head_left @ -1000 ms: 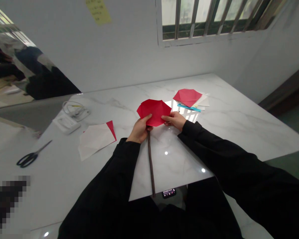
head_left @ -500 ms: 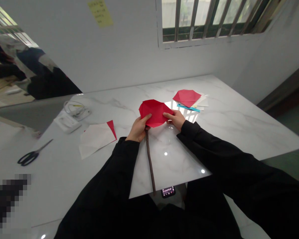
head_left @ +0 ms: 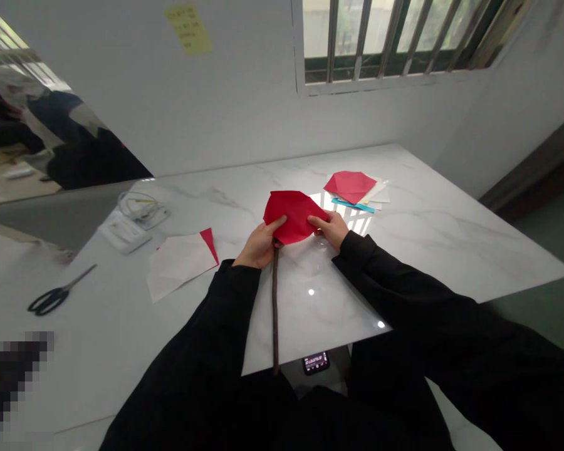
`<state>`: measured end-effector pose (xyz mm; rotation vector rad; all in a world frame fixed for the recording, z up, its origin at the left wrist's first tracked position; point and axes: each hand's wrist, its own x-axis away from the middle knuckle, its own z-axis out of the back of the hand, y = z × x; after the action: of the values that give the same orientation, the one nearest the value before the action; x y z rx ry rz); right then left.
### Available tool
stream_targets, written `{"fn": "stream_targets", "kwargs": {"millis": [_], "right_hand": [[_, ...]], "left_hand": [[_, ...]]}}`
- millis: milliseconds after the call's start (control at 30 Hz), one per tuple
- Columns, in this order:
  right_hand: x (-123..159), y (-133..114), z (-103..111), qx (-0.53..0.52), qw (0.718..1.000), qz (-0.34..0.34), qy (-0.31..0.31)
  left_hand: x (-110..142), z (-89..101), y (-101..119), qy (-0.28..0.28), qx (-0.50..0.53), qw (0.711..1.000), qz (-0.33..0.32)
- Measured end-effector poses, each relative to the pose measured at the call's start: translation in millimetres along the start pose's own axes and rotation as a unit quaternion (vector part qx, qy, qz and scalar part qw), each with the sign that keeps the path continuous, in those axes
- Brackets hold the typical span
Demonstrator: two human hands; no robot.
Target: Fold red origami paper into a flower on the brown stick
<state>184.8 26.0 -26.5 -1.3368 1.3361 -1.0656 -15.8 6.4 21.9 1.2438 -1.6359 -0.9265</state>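
Between my two hands is a piece of red paper (head_left: 294,216) with an angular outline, held above the table. My left hand (head_left: 260,243) pinches its left side, thumb on top and fingers underneath. The right edge is pinched by my right hand (head_left: 331,228), also thumb on top. A thin brown stick (head_left: 275,307) runs from under my left hand down past the table's front edge. Its upper end is hidden by the hand and the paper, so I cannot tell whether it is joined to the paper.
Black scissors (head_left: 59,297), white and red paper sheets (head_left: 178,262) and a white device with a cable (head_left: 125,233) lie left on the marble-patterned table (head_left: 427,250). Stacked coloured papers (head_left: 351,186) lie back right. Below the front edge is a phone (head_left: 316,362).
The stick's lower end has swung to the left and hangs straighter. The red paper has tilted slightly, its top edge now flatter. Both hands keep their grip.
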Motion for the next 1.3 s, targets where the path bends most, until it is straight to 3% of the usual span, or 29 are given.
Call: {"fn": "stream_targets", "kwargs": {"millis": [333, 600, 800, 1000, 1167, 1300], "right_hand": [[0.9, -8.6, 4.5, -0.054, 0.996, -0.064, -0.029], [3.7, -17.2, 2.8, -0.084, 0.991, -0.099, -0.016], [3.9, -15.4, 1.5, -0.087, 0.991, -0.098, -0.018], [2.6, -13.4, 1.9, -0.068, 0.994, -0.077, -0.028], [0.8, -11.2, 3.3, -0.054, 0.995, -0.085, 0.001], [0.7, -12.5, 4.0, -0.054, 0.995, -0.082, 0.020]], "left_hand": [[-7.4, 4.8, -0.9, 0.055, 0.038, 0.998, 0.000], [-9.3, 6.8, 2.4, 0.075, 0.072, 0.995, 0.013], [-7.6, 4.5, 4.7, 0.080, 0.090, 0.992, 0.041], [-7.1, 2.9, 4.4, 0.098, 0.073, 0.992, 0.028], [-4.5, 0.9, -2.2, 0.055, 0.037, 0.997, 0.027], [-2.6, -1.2, -2.7, 0.067, 0.031, 0.997, 0.033]]}}
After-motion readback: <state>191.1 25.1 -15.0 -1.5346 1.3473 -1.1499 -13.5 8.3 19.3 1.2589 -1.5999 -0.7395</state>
